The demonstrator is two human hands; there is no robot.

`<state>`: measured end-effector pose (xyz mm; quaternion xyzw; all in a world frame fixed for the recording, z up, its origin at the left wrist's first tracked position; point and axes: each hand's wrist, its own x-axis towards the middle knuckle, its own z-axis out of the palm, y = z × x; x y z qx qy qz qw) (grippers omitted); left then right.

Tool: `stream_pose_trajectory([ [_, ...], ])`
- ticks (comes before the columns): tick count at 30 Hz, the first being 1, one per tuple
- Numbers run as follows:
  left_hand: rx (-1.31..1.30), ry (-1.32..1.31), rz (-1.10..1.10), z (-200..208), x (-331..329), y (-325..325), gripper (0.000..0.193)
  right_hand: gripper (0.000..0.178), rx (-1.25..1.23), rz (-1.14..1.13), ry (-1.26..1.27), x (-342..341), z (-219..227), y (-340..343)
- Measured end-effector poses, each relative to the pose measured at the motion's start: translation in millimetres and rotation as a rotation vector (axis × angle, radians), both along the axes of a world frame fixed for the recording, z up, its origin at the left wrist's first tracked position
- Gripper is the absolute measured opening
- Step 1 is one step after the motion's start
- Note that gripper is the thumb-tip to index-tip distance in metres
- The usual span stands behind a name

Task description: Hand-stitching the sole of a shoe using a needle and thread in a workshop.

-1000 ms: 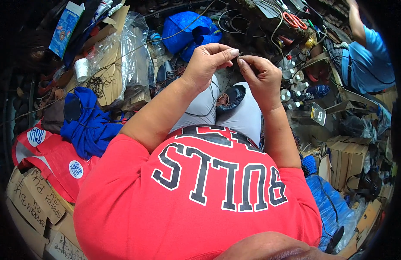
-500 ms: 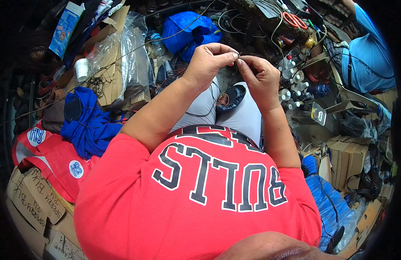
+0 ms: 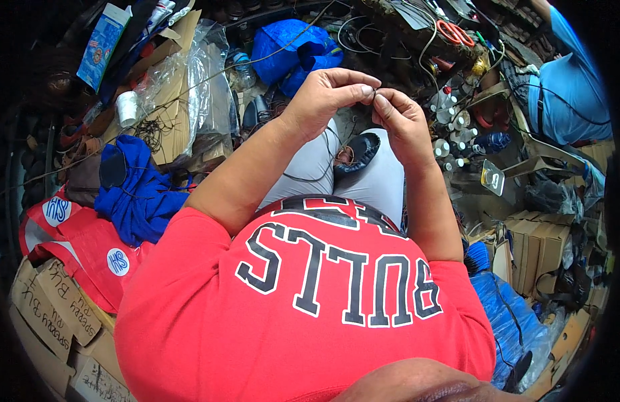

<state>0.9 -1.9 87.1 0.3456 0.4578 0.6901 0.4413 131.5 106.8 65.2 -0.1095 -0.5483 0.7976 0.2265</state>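
Observation:
In front of my knees, both hands meet at the fingertips. My left hand (image 3: pixel 326 97) is closed in a pinch of thumb and forefinger, with a bit of thin dark thread showing at the tips. From the other side my right hand (image 3: pixel 405 124) pinches the same thread, its fingers curled. How the thread runs between the fingers is too small to make out. A loop of dark thread (image 3: pixel 316 179) lies over my light trousers below the left hand. Between my knees rests a dark shoe (image 3: pixel 369 149), its opening facing up.
A blue bag (image 3: pixel 283 47) lies beyond my hands. Several small bottles (image 3: pixel 450 137) crowd the right, below orange-handled scissors (image 3: pixel 455 32). Blue cloth (image 3: pixel 139 194) and cardboard (image 3: pixel 179 127) lie at left. A person in a blue shirt (image 3: pixel 571 97) sits far right.
My left fingertips have shifted slightly to the right, and my right fingers have curled in closer to them. Both hands keep their pinch.

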Motion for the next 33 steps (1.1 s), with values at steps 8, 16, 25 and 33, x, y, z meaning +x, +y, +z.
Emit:
stream_pose_trajectory([
  [8, 0.012, -0.032, 0.014, -5, -2, 2, 0.018, 0.015, -0.027, 0.018, 0.014, -2, -3, 2],
  [16, -0.001, 0.123, 0.15, -2, -1, 0, 0.01, 0.019, -0.002, 0.016, -0.061, 1, 6, 0],
  [25, -0.05, 0.957, 0.39, 8, 3, -2, 0.006, 0.015, 0.849, -0.357, -0.116, -3, 24, 1],
  [33, 0.068, 1.254, 0.489, 7, 4, 0, 0.006, 0.006, 1.033, -0.487, -0.133, -9, 32, -8],
])
